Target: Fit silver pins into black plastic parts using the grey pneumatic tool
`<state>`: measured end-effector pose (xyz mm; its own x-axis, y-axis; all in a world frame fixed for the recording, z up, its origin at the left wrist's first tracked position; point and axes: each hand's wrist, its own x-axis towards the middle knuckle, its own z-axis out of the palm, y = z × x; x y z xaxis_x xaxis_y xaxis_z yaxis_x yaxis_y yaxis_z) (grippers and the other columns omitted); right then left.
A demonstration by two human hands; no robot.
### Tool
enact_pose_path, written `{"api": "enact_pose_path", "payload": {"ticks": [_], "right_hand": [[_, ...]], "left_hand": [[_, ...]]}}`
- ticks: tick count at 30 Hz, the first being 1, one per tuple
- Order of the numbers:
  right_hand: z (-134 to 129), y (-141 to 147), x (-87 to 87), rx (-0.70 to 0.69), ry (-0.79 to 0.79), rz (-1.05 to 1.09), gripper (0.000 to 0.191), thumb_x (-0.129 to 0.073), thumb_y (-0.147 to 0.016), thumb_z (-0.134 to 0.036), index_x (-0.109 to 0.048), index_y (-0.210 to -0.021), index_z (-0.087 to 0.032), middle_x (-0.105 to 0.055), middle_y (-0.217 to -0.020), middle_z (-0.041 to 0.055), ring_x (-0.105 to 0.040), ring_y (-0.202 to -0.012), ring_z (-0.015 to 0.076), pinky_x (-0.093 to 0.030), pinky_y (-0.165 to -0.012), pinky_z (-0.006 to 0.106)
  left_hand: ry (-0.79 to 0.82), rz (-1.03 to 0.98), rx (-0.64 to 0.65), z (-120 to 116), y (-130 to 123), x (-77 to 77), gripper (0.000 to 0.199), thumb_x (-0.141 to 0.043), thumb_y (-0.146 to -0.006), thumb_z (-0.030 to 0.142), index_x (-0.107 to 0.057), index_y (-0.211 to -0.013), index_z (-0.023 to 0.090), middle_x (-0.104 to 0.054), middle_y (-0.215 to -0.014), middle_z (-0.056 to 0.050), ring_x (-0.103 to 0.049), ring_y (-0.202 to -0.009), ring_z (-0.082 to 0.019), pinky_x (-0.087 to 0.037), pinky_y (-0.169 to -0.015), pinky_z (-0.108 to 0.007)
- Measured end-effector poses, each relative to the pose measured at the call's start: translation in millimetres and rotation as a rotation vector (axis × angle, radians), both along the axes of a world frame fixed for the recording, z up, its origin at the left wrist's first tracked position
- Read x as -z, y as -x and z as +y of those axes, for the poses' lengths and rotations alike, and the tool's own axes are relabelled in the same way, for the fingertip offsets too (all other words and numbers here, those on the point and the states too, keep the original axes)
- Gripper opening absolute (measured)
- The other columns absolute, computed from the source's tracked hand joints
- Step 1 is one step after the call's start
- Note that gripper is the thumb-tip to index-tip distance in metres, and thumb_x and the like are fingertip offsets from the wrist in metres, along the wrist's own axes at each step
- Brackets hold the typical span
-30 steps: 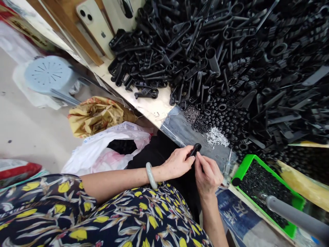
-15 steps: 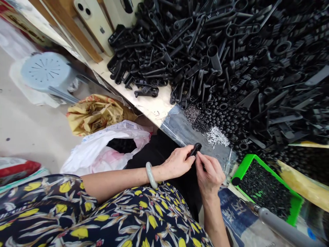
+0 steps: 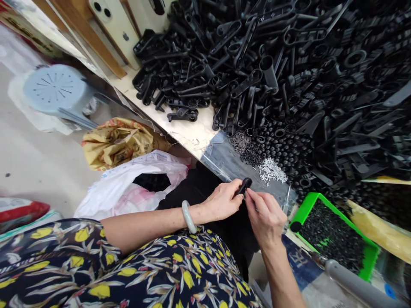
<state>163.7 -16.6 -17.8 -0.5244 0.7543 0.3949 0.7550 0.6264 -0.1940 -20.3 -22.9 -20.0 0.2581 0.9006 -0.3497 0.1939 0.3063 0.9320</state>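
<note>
Between the thumb and fingers of my left hand [image 3: 226, 199] is a small black plastic part [image 3: 245, 185] with a rounded end, held just off the table's front edge. My right hand [image 3: 266, 214] meets it from the right, its thumb and fingertips pinched together against the part. Whatever sits in that pinch is too small to make out. Beyond the hands, a heap of short silver pins [image 3: 272, 170] lies on the grey mat [image 3: 221, 156]. Close behind are small black round pieces [image 3: 278, 147] and a little pile of tiny brownish bits [image 3: 240, 142].
Large heaps of black plastic parts [image 3: 224, 55] cover the back of the table. A green bin [image 3: 316, 197] of small black pieces and a grey cylindrical tool [image 3: 349, 278] are at the right. A white bag [image 3: 105, 192], a yellow sack [image 3: 118, 143] and a blue stool [image 3: 53, 87] stand left.
My right hand and forearm have swung slightly to the right, fingertips still at the black part. My left hand keeps its hold in nearly the same spot.
</note>
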Motion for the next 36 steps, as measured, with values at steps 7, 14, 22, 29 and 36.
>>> {"api": "enact_pose_path", "payload": {"ticks": [7,14,22,29,36], "right_hand": [[5,2,-7.7,-0.043,0.016,-0.158,0.006,-0.063,-0.104,-0.017,-0.068,-0.107,-0.015,-0.067,-0.083,0.0043,-0.060,-0.077,0.0163,-0.044,-0.071,0.029],[5,12,-7.9,0.001,-0.040,-0.311,0.016,-0.057,-0.104,-0.013,-0.063,-0.090,-0.017,-0.053,-0.075,0.0021,-0.053,-0.075,0.0181,-0.035,-0.065,0.031],[-4,18,-0.8,0.121,0.006,-0.286,0.021,-0.054,-0.104,-0.014,-0.063,-0.085,-0.017,-0.056,-0.078,0.0044,-0.050,-0.075,0.0184,-0.030,-0.061,0.031],[-1,13,-5.1,0.132,0.065,-0.175,0.023,-0.054,-0.106,-0.021,-0.068,-0.088,-0.018,-0.057,-0.076,0.0006,-0.055,-0.068,0.0146,-0.035,-0.063,0.029],[9,12,-14.2,0.014,0.075,-0.326,0.021,-0.059,-0.096,-0.006,-0.059,-0.079,-0.019,-0.059,-0.078,0.0036,-0.055,-0.073,0.0170,-0.035,-0.061,0.029]], "left_hand": [[-0.050,0.075,0.033,-1,-2,-1.9,0.018,-0.049,-0.094,0.011,-0.051,-0.108,0.022,-0.066,-0.083,0.000,-0.068,-0.071,-0.018,-0.050,-0.070,-0.028],[-0.120,0.154,0.048,-4,-6,1.4,0.018,-0.047,-0.098,0.016,-0.049,-0.115,0.021,-0.065,-0.081,-0.001,-0.069,-0.075,-0.021,-0.053,-0.075,-0.032],[-0.155,0.083,0.157,-2,4,5.9,0.024,-0.051,-0.096,0.017,-0.047,-0.119,0.021,-0.068,-0.091,-0.003,-0.070,-0.085,-0.022,-0.054,-0.080,-0.034],[-0.034,-0.105,0.113,-3,8,1.2,0.032,-0.049,-0.096,0.015,-0.047,-0.127,0.018,-0.067,-0.092,-0.001,-0.071,-0.079,-0.017,-0.055,-0.077,-0.030],[-0.075,-0.007,0.111,-2,3,2.6,0.024,-0.048,-0.094,0.012,-0.048,-0.117,0.020,-0.065,-0.076,0.003,-0.069,-0.073,-0.018,-0.052,-0.075,-0.030]]}}
